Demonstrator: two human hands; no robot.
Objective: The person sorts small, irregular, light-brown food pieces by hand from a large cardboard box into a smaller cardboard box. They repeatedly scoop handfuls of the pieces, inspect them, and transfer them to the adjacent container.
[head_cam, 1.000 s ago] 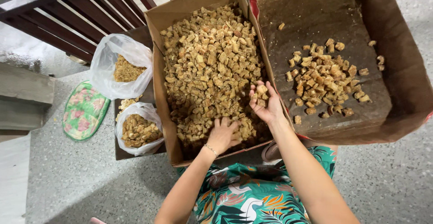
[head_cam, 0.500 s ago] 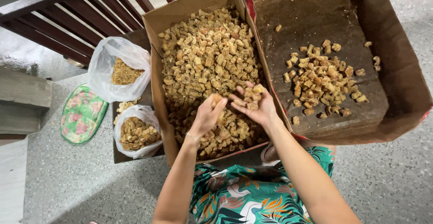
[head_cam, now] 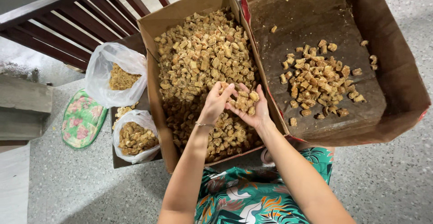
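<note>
A tall cardboard box (head_cam: 155, 98) in front of me is full of small tan-brown chunks (head_cam: 203, 52). My right hand (head_cam: 248, 104) is cupped palm-up above its near half, holding a handful of the chunks. My left hand (head_cam: 216, 101) hovers right beside it, fingers bent and pinching at the pieces in that palm. A thin bracelet sits on my left wrist. To the right, a wider open cardboard box (head_cam: 397, 70) holds a smaller, loose heap of the same chunks (head_cam: 318, 80) on its dark bottom.
Two clear plastic bags (head_cam: 115, 73) (head_cam: 135, 136) with brown bits sit on a dark tray to the left of the full box. A floral green mat (head_cam: 81, 120) lies on the speckled floor. Dark red railing bars (head_cam: 67, 30) run behind. A concrete step (head_cam: 22, 107) is at far left.
My left hand rose from the chunks at the box's near edge and came up to my right hand, which lifted its handful and drew slightly toward the box's middle.
</note>
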